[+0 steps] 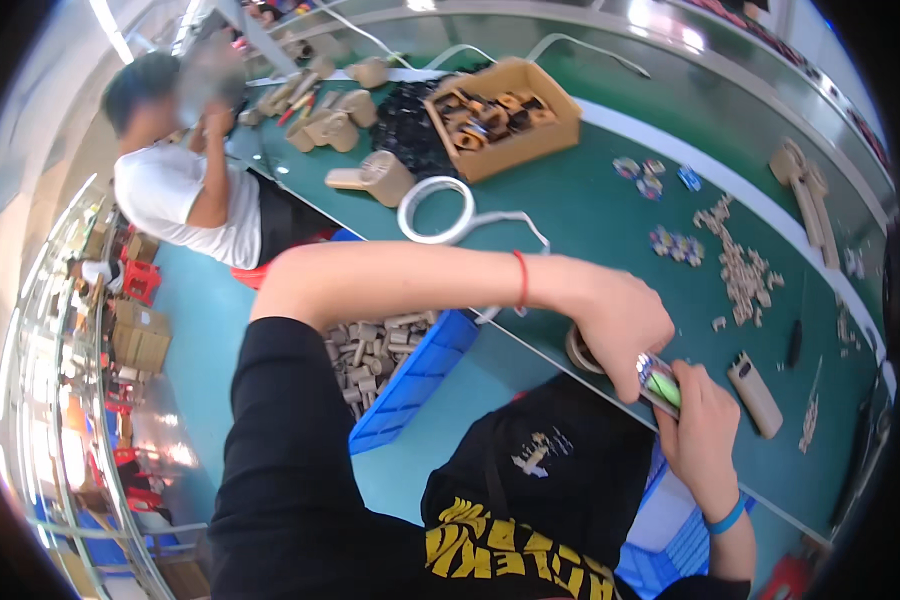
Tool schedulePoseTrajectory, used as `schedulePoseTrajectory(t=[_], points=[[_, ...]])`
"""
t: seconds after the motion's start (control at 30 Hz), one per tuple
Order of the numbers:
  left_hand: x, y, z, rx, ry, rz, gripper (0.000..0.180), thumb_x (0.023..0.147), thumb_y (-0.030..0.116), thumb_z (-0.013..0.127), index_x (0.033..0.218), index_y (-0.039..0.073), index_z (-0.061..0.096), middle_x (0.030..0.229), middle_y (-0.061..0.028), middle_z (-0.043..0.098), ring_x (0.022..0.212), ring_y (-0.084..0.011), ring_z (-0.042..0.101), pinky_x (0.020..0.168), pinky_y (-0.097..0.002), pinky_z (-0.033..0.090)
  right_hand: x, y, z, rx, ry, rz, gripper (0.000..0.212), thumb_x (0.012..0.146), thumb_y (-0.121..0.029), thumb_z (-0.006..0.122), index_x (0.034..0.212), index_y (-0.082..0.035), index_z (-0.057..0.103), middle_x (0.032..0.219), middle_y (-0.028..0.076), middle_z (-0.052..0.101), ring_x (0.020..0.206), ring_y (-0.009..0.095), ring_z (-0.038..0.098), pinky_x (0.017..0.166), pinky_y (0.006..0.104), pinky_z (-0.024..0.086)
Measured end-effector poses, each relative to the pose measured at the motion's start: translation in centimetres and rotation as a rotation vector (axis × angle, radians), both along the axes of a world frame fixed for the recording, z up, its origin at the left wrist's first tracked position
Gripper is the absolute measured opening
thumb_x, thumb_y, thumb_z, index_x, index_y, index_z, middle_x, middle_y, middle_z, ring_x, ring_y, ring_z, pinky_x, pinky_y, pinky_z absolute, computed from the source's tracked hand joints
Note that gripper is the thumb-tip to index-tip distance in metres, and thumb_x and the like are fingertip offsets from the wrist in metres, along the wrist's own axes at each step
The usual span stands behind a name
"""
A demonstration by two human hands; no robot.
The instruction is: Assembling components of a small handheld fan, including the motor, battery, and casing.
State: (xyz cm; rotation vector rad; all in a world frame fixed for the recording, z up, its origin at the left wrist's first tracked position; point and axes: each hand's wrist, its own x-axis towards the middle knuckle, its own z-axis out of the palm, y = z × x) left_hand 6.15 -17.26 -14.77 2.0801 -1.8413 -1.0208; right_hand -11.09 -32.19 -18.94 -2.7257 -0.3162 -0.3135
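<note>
Green-faced piece in hands — beige shell near, scattered parts beyond

Box on tbl., tape roll front-L of it; bin w/ parts nr. tbl. edge.

Green workbench, open cardboard box, white ring, scattered small beige pieces, elongated beige casing

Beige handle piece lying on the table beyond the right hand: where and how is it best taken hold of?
Probably across the middle of the beige handle piece, fingers straddling its long edges, coming from above: it lies flat, long and narrow, with both edges uncovered.
</note>
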Motion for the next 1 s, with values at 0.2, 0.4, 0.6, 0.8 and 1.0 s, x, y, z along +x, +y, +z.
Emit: schedulePoseTrajectory(t=[0.2, 0.4, 0.6, 0.8, 1.0], points=[[0.9, -0.4, 0.1, 0.014, -0.008, -0.035, 0.039, 0.062, 0.03, 0.07, 0.079, -0.003, 0.057, 0.07, -0.0194, 0.06, 0.07, -0.0377, 0.06, 0.063, -0.0439, 0.046, 0.7, -0.5, 0.0, 0.055, 0.023, 0.003, 0.046, 0.069, -0.009, 0.073, 0.111, -0.005, 0.054, 0.092, 0.013, 0.057, 0.079, 0.034, 0.06, 0.066, 0.0416, 0.046], [1.0, -0.4, 0.5, -0.048, -0.058, -0.043, 0.043, 0.061, 0.032, 0.071, 0.081, -0.003, 0.058, 0.067, -0.0184, 0.059, 0.068, -0.0364, 0.059, 0.064, -0.0413, 0.047, 0.8, -1.1, -0.8, 0.037, 0.038, 0.008, 0.045, 0.07, -0.013, 0.076, 0.108, -0.007, 0.054, 0.087, 0.009, 0.055, 0.077, 0.028, 0.061, 0.065, 0.0387, 0.047], [-0.9, 0.0, 2.2, -0.045, -0.084, 0.01, 0.034, 0.066, 0.021, 0.071, 0.085, 0.002, 0.05, 0.075, -0.0135, 0.058, 0.075, -0.033, 0.058, 0.069, -0.0402, 0.046, 0.0, -1.2, -0.9, 0.049, -0.001, 0.018, 0.045, 0.07, -0.015, 0.077, 0.107, -0.007, 0.054, 0.085, 0.007, 0.055, 0.074, 0.026, 0.061, 0.064, 0.037, 0.048], [-2.5, 1.4, 2.8, -0.348, -0.488, -0.082, 0.037, 0.065, 0.019, 0.076, 0.09, 0.008, 0.053, 0.082, -0.0061, 0.056, 0.082, -0.0252, 0.058, 0.078, -0.036, 0.042, -0.1, -1.1, -0.9, 0.05, 0.003, 0.019, 0.046, 0.068, -0.014, 0.078, 0.107, -0.007, 0.055, 0.084, 0.007, 0.054, 0.073, 0.024, 0.061, 0.064, 0.0351, 0.047], [-2.2, 1.6, 2.3, -0.347, -0.432, -0.014, 0.035, 0.063, 0.017, 0.075, 0.09, 0.007, 0.054, 0.081, -0.006, 0.058, 0.074, -0.0265, 0.058, 0.073, -0.0349, 0.045, 0.1, -1.1, -0.9, 0.038, -0.003, 0.023, 0.049, 0.065, -0.013, 0.079, 0.108, -0.007, 0.054, 0.084, 0.006, 0.053, 0.073, 0.023, 0.06, 0.063, 0.0344, 0.047]])
